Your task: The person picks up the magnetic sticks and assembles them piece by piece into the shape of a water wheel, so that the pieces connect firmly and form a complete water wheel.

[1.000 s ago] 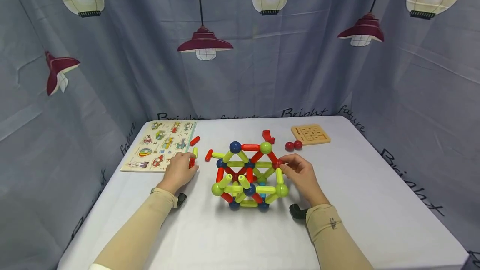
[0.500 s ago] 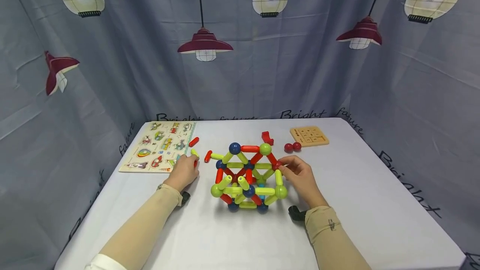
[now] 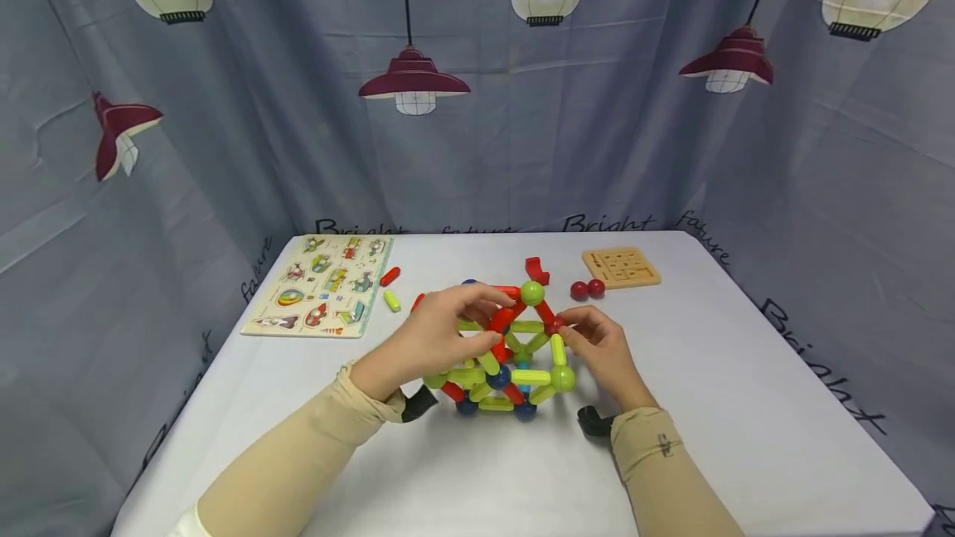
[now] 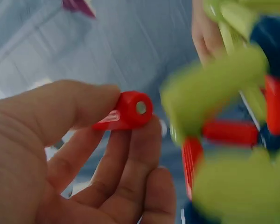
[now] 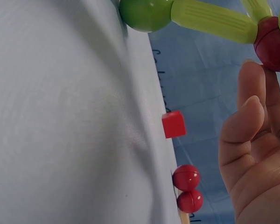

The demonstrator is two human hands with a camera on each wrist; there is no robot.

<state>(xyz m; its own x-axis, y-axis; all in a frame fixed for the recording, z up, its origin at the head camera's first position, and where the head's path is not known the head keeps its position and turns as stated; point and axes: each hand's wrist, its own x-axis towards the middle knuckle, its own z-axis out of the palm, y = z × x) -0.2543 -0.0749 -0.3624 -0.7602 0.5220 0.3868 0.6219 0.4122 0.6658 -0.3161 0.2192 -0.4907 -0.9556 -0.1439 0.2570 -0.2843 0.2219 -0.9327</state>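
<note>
A frame of lime and red magnetic sticks joined by blue, lime and red balls [image 3: 520, 377] stands mid-table. My left hand [image 3: 440, 330] is over its left side and hides part of it. Thumb and fingers there pinch a red magnetic stick [image 4: 130, 112], its metal end showing in the left wrist view. On the frame's right side, my right hand [image 3: 603, 350] holds a red ball [image 5: 273, 46] at the fingertips. That ball is joined to lime sticks [image 5: 214, 21], with a green ball [image 5: 147, 11] at the far end of one.
A picture puzzle board [image 3: 321, 287] lies at the left. Beside it are a loose red stick [image 3: 390, 276] and a lime stick [image 3: 391, 300]. Behind the frame are a red curved piece [image 3: 536, 271], two red balls [image 3: 588, 289] and a wooden number board [image 3: 621, 268].
My left hand has picked up a red stick beside the puzzle board and carried it right, over the frame. The right hand has stayed at the red ball.
</note>
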